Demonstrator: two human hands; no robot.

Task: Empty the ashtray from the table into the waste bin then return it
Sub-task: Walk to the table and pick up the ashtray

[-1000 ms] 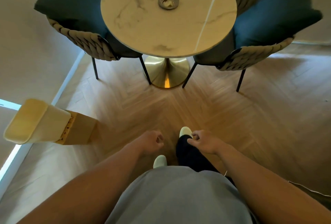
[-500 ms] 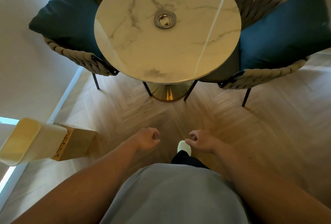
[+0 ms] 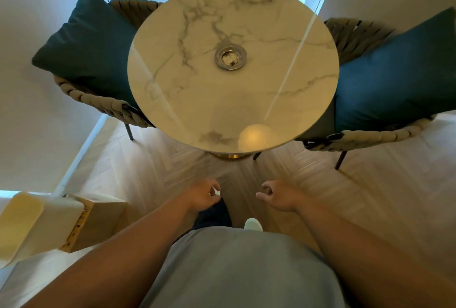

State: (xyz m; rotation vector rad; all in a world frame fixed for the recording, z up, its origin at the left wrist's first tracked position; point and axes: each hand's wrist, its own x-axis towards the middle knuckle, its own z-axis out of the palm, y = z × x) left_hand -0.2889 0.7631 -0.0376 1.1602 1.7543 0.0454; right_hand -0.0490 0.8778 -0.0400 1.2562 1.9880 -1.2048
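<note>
- The left hand (image 3: 203, 196) and the right hand (image 3: 278, 195) are held low in front of the body, fingers loosely curled; nothing is gripped by either.
- The approach step is judged to be in hand: the ashtray (image 3: 230, 58) is not yet reached.
- The ashtray is seen ahead of and above both hands, near the middle of the table (image 3: 197, 100), well apart from them.
- A forward reach and a grasp at its metal rim are called for next.
- The waste bin (image 3: 37, 226) lies to the left of the left hand, cut off by the frame edge.
- The ashtray's contents are hard to make out; pale and dark bits are suggested.
</note>
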